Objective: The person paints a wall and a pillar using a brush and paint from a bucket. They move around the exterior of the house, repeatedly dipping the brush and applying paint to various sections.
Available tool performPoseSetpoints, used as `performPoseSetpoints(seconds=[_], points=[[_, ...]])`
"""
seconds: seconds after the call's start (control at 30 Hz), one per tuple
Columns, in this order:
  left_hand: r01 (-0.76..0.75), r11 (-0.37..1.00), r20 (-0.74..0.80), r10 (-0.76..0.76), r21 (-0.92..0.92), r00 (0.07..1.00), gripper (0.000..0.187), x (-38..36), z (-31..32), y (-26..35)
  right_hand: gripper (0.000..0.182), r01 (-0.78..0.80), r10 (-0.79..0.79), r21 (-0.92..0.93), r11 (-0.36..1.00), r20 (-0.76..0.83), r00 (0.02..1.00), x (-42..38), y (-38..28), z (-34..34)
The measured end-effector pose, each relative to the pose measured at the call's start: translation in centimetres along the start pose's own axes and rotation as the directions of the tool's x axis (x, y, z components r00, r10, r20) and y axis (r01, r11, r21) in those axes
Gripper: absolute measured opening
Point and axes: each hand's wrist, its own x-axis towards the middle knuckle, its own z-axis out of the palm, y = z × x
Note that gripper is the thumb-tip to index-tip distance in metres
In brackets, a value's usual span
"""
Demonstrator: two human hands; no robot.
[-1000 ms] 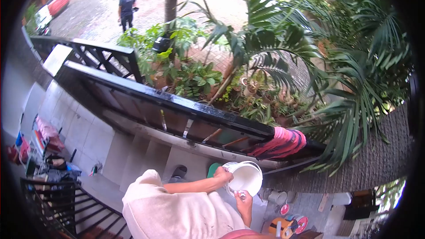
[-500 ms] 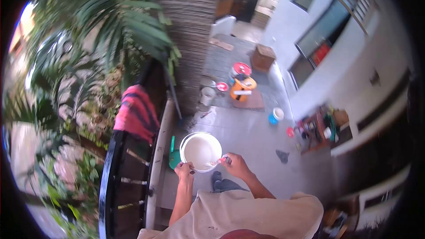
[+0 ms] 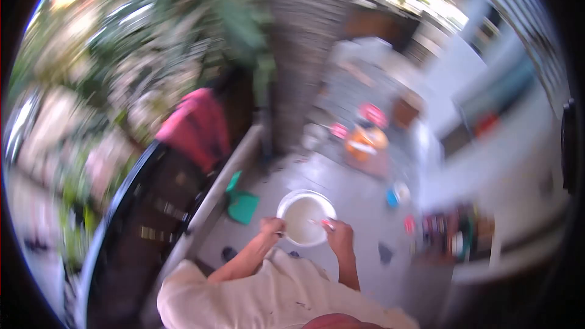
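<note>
A white bucket (image 3: 306,194) with pale, whitish contents is held up in front of my body. My left hand (image 3: 272,227) is closed at its left rim, with a small dark bit showing by the fingers. On the opposite side, my right hand (image 3: 340,234) grips a brush (image 3: 326,223) with a red part near the fingers. Its pale tip points left over the bucket's opening. Motion blur softens the brush's outline.
Left of the bucket, a green dustpan (image 3: 244,207) lies on the floor beside a black railing (image 3: 164,207) draped with a pink-red cloth (image 3: 198,125). Ahead are an orange container (image 3: 364,145) and a blue-white tub (image 3: 397,195). A cluttered rack (image 3: 454,231) stands right.
The view has swung and tilted, blurring the surroundings. The bucket and both hands now appear further right and slightly lower. The dustpan shows more fully. Both hands keep their holds.
</note>
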Motion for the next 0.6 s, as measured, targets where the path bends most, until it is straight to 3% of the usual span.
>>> performPoseSetpoints(seconds=[0.07, 0.17, 0.23, 0.33, 0.4, 0.6], points=[[-0.05, 0.997, -0.149, 0.04, -0.065, 0.988, 0.015, -2.4, 0.3, -1.0, 0.023, 0.007, 0.001, -0.074, 0.997, 0.111, 0.994, 1.1, -1.8, -0.2], [-0.077, 0.991, -0.378, 0.029, -0.112, 0.925, 0.028, -1.2, 0.0, -2.8, 0.022, 0.278, -0.247, -0.081, 0.957, 0.273, 0.93, 4.3, -2.1, 2.7], [-0.08, 0.986, -0.441, 0.007, -0.148, 0.897, 0.035, -2.3, -1.3, -3.4, 0.022, 0.38, -0.315, -0.117, 0.917, 0.367, 0.875, 5.3, -3.4, 4.4], [-0.083, 0.967, -0.501, -0.051, -0.242, 0.864, 0.04, -4.9, -3.5, -2.3, 0.026, 0.544, -0.482, -0.01, 0.839, 0.45, 0.751, 7.5, -4.5, 8.9], [-0.092, 0.952, -0.551, -0.089, -0.293, 0.83, 0.041, -5.6, -5.5, -2.1, 0.027, 0.586, -0.489, -0.032, 0.81, 0.513, 0.705, 7.8, -7.6, 10.3], [-0.097, 0.951, -0.614, -0.111, -0.294, 0.782, 0.047, -7.8, -11.5, 1.0, 0.025, 0.699, -0.622, 0.056, 0.713, 0.51, 0.594, 8.4, -15.9, 14.5]])
